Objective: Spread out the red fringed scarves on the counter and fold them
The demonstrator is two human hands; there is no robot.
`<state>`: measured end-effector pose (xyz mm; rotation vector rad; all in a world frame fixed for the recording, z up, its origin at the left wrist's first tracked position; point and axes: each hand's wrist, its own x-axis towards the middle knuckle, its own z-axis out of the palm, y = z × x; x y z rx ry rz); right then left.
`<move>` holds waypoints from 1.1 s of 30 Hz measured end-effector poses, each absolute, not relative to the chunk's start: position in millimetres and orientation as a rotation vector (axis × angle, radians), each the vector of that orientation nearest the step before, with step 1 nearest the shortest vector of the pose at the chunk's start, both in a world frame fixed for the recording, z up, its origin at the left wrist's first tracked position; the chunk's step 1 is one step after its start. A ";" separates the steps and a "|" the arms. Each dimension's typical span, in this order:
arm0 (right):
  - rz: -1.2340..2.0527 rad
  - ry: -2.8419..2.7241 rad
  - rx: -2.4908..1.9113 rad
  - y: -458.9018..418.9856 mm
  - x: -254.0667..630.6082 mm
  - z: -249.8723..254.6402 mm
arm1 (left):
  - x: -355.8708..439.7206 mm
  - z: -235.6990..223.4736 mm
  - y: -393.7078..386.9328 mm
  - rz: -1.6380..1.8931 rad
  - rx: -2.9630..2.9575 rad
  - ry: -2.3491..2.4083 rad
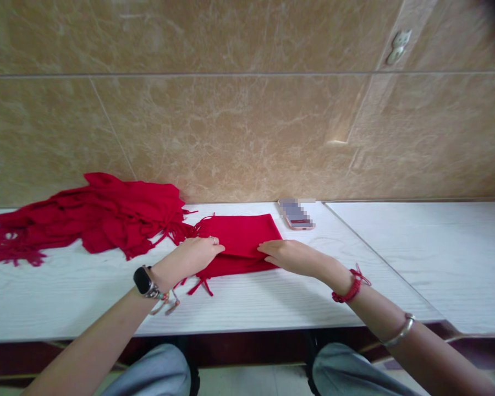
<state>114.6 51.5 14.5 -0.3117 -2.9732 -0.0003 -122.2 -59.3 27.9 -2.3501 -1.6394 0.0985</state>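
Note:
A red fringed scarf [237,234] lies folded into a rectangle in front of me, its tassels to the left. At the left end of its near folded edge, my left hand [198,254] grips the cloth, with the fingertips partly hidden. My right hand [291,256] holds the right end of the same edge between thumb and fingers. Between the two hands the upper layer stops short of the layer below, which shows as a strip toward me.
A crumpled heap of red fringed cloth [119,214] lies left, against the tiled wall [231,137]. A phone [296,214] rests behind the scarf to the right. The white table [107,302] has a seam on the right. A small cat-shaped ornament [399,46] is on the wall.

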 end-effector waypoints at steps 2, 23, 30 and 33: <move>0.046 -2.959 -0.351 52.5 115.3 15.0 | -126.9 28.9 -57.9 0.104 -2.366 -1.623; -0.522 -2.753 -0.328 52.0 127.4 8.3 | -113.6 56.7 -70.7 0.333 -2.261 -1.569; -0.448 -2.774 -0.104 57.6 138.7 0.8 | -111.4 45.6 -79.2 0.358 -2.370 -1.581; -0.413 -2.784 -0.080 58.0 138.3 -0.9 | -114.9 38.6 -75.3 0.334 -2.401 -1.597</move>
